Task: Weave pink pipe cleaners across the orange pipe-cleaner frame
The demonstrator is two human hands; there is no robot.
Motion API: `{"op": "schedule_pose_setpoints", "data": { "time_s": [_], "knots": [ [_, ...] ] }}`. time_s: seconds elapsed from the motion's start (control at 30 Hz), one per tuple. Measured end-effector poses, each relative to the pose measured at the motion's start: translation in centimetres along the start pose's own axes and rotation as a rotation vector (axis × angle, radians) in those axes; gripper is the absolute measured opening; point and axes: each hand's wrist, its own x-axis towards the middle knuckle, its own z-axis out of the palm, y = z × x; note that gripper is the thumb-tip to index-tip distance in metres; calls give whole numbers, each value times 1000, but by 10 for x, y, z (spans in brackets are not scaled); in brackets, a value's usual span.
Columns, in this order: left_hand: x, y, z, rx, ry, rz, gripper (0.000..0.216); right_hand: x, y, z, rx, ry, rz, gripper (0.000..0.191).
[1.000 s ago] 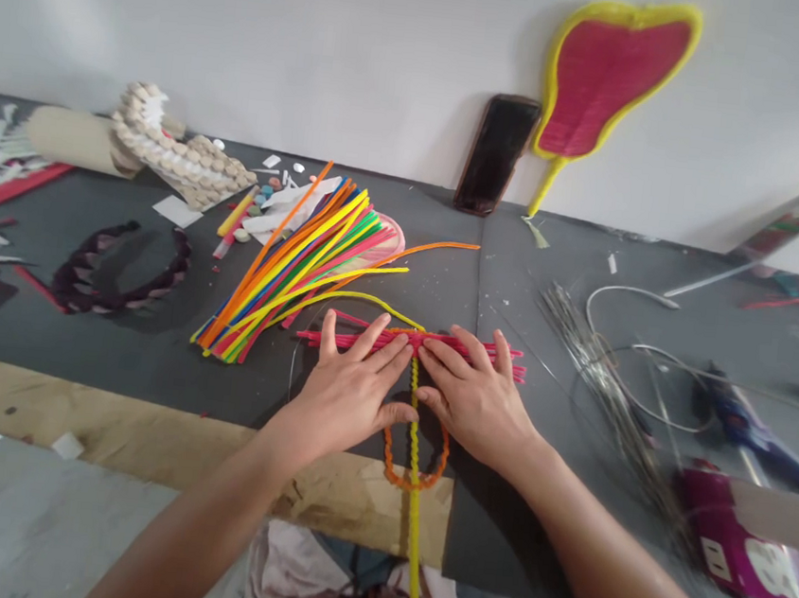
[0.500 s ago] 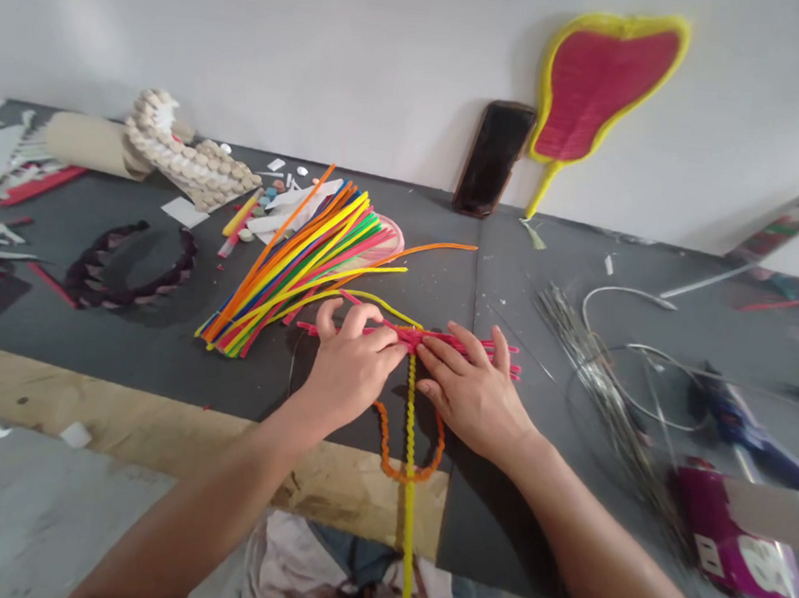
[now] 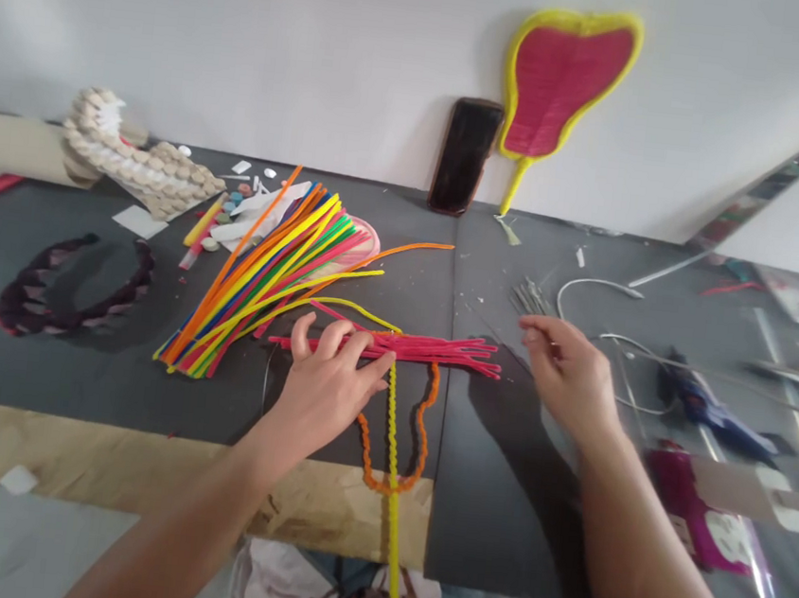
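Note:
My left hand [image 3: 326, 377] presses thumb and fingers on a bundle of pink-red pipe cleaners [image 3: 444, 349] lying crosswise on the dark table. Beneath the bundle a twisted yellow pipe cleaner stem [image 3: 391, 431] runs towards me, and a crinkled orange pipe cleaner loop [image 3: 422, 435] hangs around it. My right hand [image 3: 570, 369] is off the bundle, over a sheaf of thin grey wires [image 3: 531, 297], its fingers curled in a pinch. What those fingertips hold, if anything, is hidden.
Multicoloured pipe cleaners [image 3: 265, 285] lie left of the bundle. A phone [image 3: 465, 158] and a pink fan shape with yellow edging [image 3: 565, 83] lean on the wall. A dark headband [image 3: 72, 288] is at left; a glue gun [image 3: 716, 408] and purple package [image 3: 681, 505] at right.
My right hand has lifted off the pink-red bundle and moved right to the grey wires, its fingers now curled. My left hand stays on the bundle. The view has shifted slightly right.

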Motion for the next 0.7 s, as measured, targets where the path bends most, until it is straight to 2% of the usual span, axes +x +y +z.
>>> {"op": "schedule_pose_setpoints", "data": {
  "time_s": [0.07,0.27,0.4,0.57,0.7],
  "knots": [
    [1,1,-2,-9,-6,2,27,-1,-1,4,50,-44,22,25],
    [5,2,-2,-4,-23,23,26,-4,-8,20,32,-132,-264,20],
    [6,4,0,7,-17,43,28,-5,-4,22,-33,-222,-326,18],
    [5,7,4,-18,-1,59,30,-4,-2,19,10,-264,-273,22],
    [3,9,8,-42,-6,61,36,0,-11,16,58,-256,-103,29]
  ]
}}
